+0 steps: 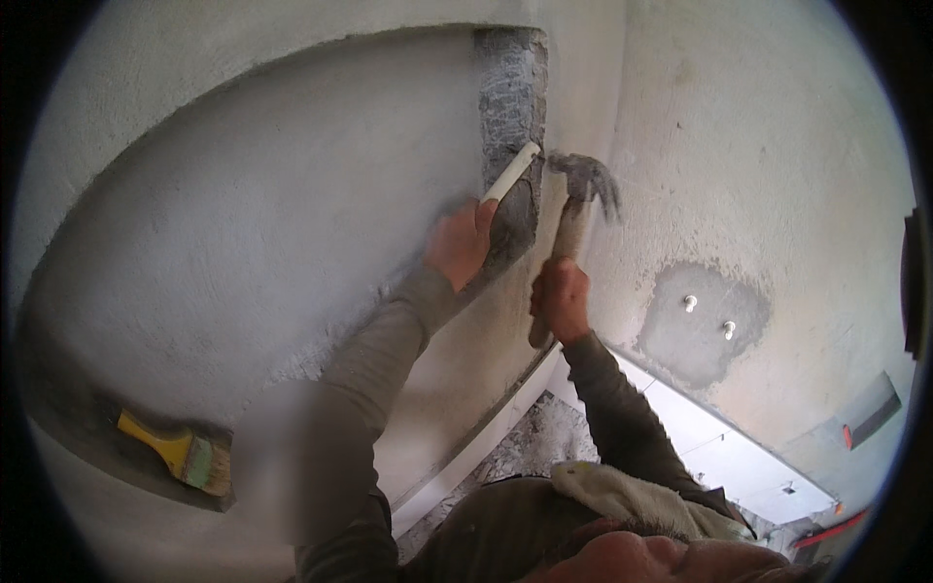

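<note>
My left hand (460,243) is closed around a flat, cream-coloured tool (512,173) with a small hole near its upper end. The tool's lower end is hidden by the hand. It slants up across a rough, dark grey strip (507,92) at the right end of a wall recess (262,175). In my right hand (564,299) is a claw hammer (583,178), gripped by its wooden handle. The slightly blurred hammer head is just right of the cream tool's upper end; whether they touch I cannot tell.
A yellow-handled paintbrush (185,455) lies on the recess's lower left ledge. On the right wall (768,126), two white pipe stubs (709,316) stick out of a grey patch. White tiles (680,418) run below, and a trowel-like blade (875,413) is farther right. Debris (549,432) covers the floor.
</note>
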A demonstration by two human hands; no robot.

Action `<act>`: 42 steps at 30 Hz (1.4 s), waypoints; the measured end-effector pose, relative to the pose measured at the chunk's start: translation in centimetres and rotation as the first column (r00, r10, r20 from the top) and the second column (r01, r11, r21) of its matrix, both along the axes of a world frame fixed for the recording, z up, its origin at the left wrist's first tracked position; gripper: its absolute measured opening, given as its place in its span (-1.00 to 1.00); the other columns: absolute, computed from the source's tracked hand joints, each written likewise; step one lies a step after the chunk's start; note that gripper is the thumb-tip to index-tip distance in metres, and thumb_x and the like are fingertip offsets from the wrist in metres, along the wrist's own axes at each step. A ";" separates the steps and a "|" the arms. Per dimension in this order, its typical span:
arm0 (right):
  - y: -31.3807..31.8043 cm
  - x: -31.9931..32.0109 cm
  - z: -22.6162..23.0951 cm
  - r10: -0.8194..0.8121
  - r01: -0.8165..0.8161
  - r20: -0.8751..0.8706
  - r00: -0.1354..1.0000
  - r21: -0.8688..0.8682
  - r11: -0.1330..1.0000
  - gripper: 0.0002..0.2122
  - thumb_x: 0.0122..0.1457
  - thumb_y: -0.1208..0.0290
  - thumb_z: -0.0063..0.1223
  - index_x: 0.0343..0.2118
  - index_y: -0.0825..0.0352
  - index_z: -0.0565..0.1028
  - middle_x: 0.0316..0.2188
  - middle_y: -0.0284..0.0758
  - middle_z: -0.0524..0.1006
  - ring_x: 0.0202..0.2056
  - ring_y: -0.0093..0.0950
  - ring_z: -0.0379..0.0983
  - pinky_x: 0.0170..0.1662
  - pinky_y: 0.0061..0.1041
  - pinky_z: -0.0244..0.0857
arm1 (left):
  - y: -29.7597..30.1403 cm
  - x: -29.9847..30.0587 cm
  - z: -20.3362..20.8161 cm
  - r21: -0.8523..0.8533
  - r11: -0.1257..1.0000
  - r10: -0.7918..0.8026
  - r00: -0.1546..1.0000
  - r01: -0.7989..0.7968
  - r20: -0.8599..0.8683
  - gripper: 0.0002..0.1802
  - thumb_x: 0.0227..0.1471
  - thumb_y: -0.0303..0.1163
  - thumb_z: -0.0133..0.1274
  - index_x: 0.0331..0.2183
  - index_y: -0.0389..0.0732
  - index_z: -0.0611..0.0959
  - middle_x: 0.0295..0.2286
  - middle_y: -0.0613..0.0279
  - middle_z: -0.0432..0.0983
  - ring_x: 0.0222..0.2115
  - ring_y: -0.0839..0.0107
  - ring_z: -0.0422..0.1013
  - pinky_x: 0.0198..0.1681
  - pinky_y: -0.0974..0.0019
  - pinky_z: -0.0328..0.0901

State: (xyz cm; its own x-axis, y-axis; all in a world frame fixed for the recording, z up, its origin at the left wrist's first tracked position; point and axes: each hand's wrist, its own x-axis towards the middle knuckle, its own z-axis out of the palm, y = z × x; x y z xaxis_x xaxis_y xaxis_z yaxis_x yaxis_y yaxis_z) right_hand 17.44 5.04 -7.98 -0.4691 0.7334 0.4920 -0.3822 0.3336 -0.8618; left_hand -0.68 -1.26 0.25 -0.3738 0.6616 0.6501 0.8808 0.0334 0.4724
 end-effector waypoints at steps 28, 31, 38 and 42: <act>-3.0 4.7 2.6 0.010 -0.010 -0.041 0.999 -0.003 1.000 -0.41 0.28 -0.21 -0.28 -0.41 0.37 0.38 -0.69 -0.33 0.37 -0.68 -0.50 0.36 -0.59 -0.49 0.30 | -0.6 -0.2 1.1 -0.051 0.973 -0.206 0.943 0.226 0.261 -0.35 0.29 0.14 -0.31 -0.51 -0.25 0.49 -0.67 0.10 0.34 -0.66 0.22 0.27 -0.51 0.05 0.18; -4.3 6.0 1.9 0.024 -0.023 -0.123 0.992 0.010 1.000 -0.40 0.25 -0.24 -0.24 -0.35 0.39 0.38 -0.68 -0.31 0.38 -0.67 -0.50 0.35 -0.58 -0.51 0.28 | -0.3 -0.8 1.1 0.004 0.939 -0.331 0.898 0.344 0.289 -0.35 0.28 0.14 -0.28 -0.55 -0.24 0.45 -0.70 0.23 0.27 -0.69 0.38 0.19 -0.55 0.10 0.15; -6.5 8.4 2.5 -0.013 0.021 -0.116 0.993 0.061 0.998 -0.32 0.18 -0.33 -0.20 -0.29 0.42 0.35 -0.68 -0.32 0.39 -0.66 -0.51 0.34 -0.55 -0.53 0.27 | 0.2 -0.1 -0.6 0.048 0.997 -0.066 0.998 0.067 -0.018 -0.37 0.27 0.12 -0.22 -0.54 -0.27 0.44 -0.73 0.24 0.24 -0.71 0.41 0.20 -0.61 0.13 0.14; -7.3 9.4 3.0 0.015 -0.007 -0.150 0.989 0.055 0.998 -0.30 0.15 -0.36 -0.20 -0.23 0.42 0.31 -0.65 -0.32 0.38 -0.65 -0.52 0.34 -0.54 -0.53 0.28 | 0.6 -0.6 -0.6 0.100 0.970 -0.230 0.969 0.221 0.094 -0.36 0.26 0.14 -0.20 -0.55 -0.27 0.44 -0.73 0.23 0.22 -0.69 0.41 0.20 -0.59 0.14 0.14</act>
